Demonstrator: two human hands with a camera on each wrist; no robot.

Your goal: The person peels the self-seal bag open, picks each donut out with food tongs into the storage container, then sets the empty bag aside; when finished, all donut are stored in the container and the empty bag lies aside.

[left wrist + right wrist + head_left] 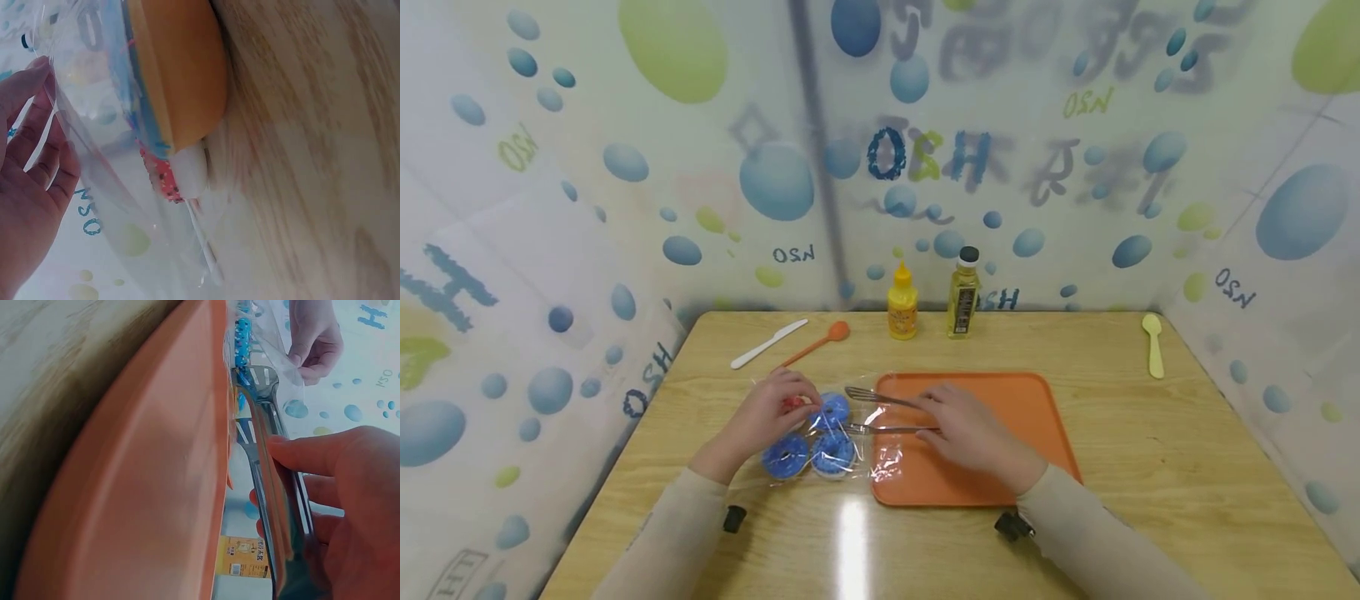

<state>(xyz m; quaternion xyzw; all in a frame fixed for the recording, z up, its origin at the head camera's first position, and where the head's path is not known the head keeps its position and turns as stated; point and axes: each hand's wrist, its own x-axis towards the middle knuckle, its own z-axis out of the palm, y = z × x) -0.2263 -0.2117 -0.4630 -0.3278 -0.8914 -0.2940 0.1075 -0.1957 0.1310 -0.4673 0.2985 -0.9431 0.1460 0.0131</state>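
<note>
My left hand [771,410] pinches the edge of a clear plastic bag [94,147] between thumb and fingers, lifting it. Inside lie several blue-topped doughnuts [846,461] and a red one with sprinkles [161,178], partly hidden by that hand in the head view. Metal serving tongs [284,481] are gripped in my right hand [966,429], thumb on one arm and fingers on the other. Their slotted ends are spread apart, pointing left at the bag's opening near the blue doughnuts. Beneath the right hand is an orange tray [973,487], its left edge under the bag.
A white knife [767,344] and an orange spoon [837,332] lie at the back left. A yellow squeeze bottle [902,310] and an oil bottle [962,300] stand by the back wall. On the far right lies a yellow spoon [1153,346].
</note>
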